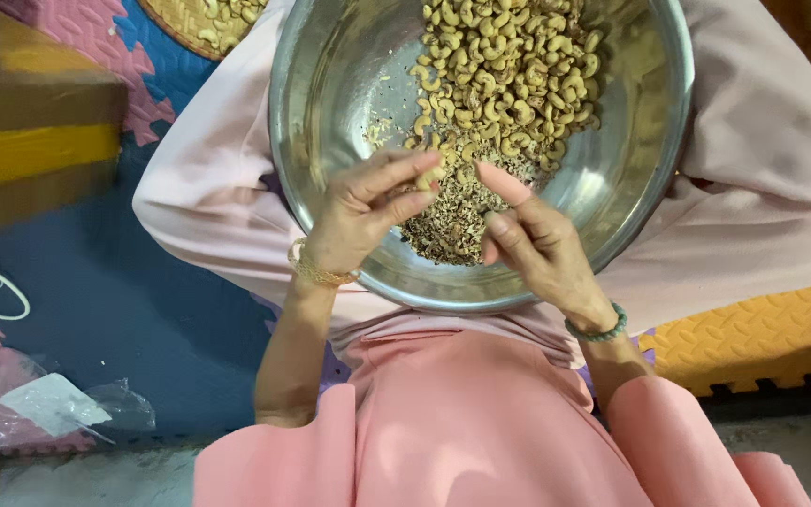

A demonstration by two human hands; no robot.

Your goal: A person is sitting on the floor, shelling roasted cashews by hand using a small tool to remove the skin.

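From the head view, a big steel bowl (330, 113) sits on the person's lap over pale pink cloth, tilted a little toward the camera, its far rim cut off by the top edge. Inside, a heap of whole cashew kernels (509, 75) crowds the far side, and nearer the hands lies a darker drift of broken bits and skins (452, 221), with a few crumbs scattered on the bare metal at the left. The left hand (363, 211), a gold bangle at its wrist, pinches a single pale cashew (429, 176) between thumb and fingertips, right over the near part of the bowl. The right hand (537, 239), a green bead bracelet at its wrist, hovers just beside it with fingers loosely curled and the forefinger pointing up; whether it holds anything I cannot tell, since the palm faces away. At the top left a woven tray (204, 23) with more cashews is mostly out of frame. A cardboard box (35, 122) is blurred at the left edge, and crumpled clear plastic bags (58, 408) lie on the floor mat (143, 310), their contents hard to make out.
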